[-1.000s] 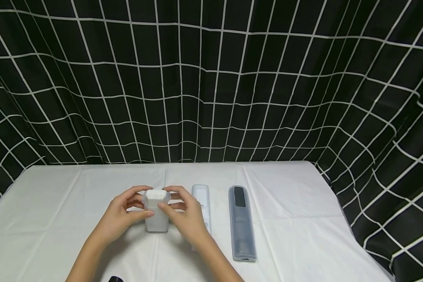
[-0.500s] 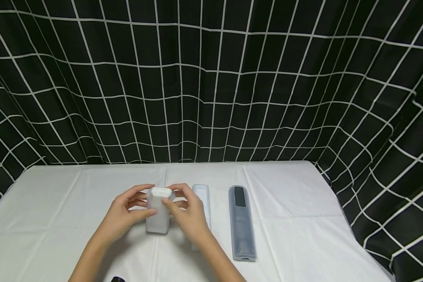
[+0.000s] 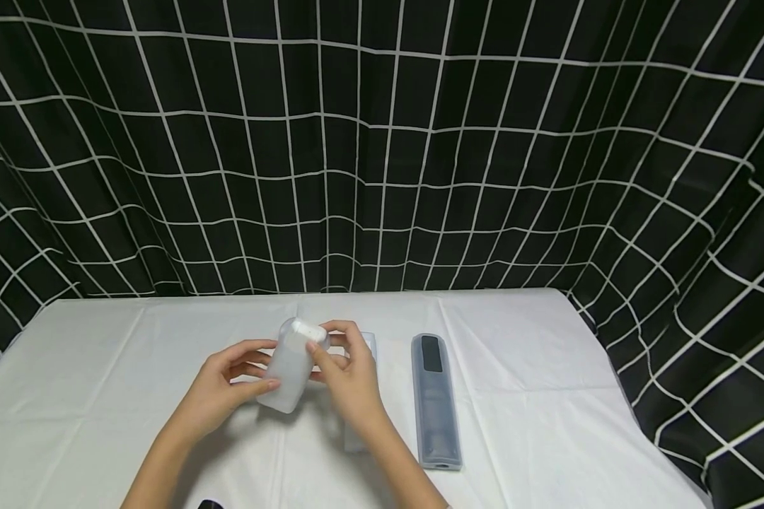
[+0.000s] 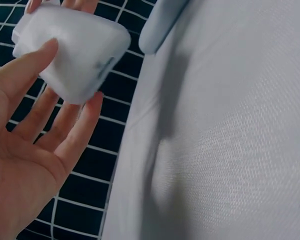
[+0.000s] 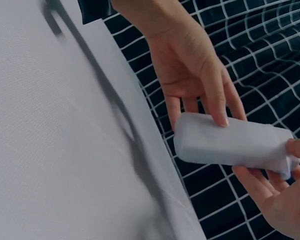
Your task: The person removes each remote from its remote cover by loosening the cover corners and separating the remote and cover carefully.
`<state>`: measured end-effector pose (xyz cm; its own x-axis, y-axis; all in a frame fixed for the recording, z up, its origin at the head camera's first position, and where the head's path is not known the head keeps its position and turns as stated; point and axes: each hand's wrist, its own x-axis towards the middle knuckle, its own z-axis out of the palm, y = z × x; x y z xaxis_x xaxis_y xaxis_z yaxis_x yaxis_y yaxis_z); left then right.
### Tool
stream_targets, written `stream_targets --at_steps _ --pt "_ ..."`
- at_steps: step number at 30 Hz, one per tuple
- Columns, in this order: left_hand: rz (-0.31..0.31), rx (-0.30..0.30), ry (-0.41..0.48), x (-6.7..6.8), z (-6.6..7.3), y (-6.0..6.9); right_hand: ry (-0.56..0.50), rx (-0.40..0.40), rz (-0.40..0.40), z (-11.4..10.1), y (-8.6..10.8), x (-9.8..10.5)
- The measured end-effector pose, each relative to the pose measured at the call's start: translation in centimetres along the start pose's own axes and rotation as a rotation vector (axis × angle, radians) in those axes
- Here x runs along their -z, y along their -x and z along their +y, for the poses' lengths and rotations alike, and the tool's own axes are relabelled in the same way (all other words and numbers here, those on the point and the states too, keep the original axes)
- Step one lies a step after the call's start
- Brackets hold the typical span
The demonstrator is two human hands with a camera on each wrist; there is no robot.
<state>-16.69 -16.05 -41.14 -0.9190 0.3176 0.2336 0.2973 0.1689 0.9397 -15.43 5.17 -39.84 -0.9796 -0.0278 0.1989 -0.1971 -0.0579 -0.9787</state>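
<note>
Between both hands, above the table, is what looks like a white remote control in a frosted translucent cover (image 3: 289,371); its button face does not show. It leans, with the white top end to the right. My left hand (image 3: 219,385) pinches its lower end, thumb on the near side and fingertips on the far side. At the top end, my right hand (image 3: 350,385) grips it between thumb and fingers. The left wrist view shows a dark slot in the lower end of the cover (image 4: 85,55). Part of the top end is hidden by the right fingers.
Behind the right forearm lies a white remote (image 3: 356,435), mostly hidden. To its right is a grey-blue translucent remote cover (image 3: 438,417) with a dark panel at the top. A black object (image 3: 210,504) shows at the front edge. A black grid curtain (image 3: 331,141) surrounds the white-covered table (image 3: 535,438).
The covered remote has tilted from upright, its top end swinging right and upward. My right hand has moved up and right with it; the left hand has stayed nearly in place.
</note>
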Motion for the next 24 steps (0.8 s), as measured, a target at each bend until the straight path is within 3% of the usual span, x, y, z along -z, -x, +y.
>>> stream_targets --at_steps 11,24 --pt "-0.066 0.033 0.050 0.5 0.1 0.2 -0.009 -0.032 -0.028 -0.5 0.0 0.3" --pt "-0.109 0.045 0.011 2.0 0.6 0.4 0.156 0.021 -0.217 -0.9 -0.6 2.7"
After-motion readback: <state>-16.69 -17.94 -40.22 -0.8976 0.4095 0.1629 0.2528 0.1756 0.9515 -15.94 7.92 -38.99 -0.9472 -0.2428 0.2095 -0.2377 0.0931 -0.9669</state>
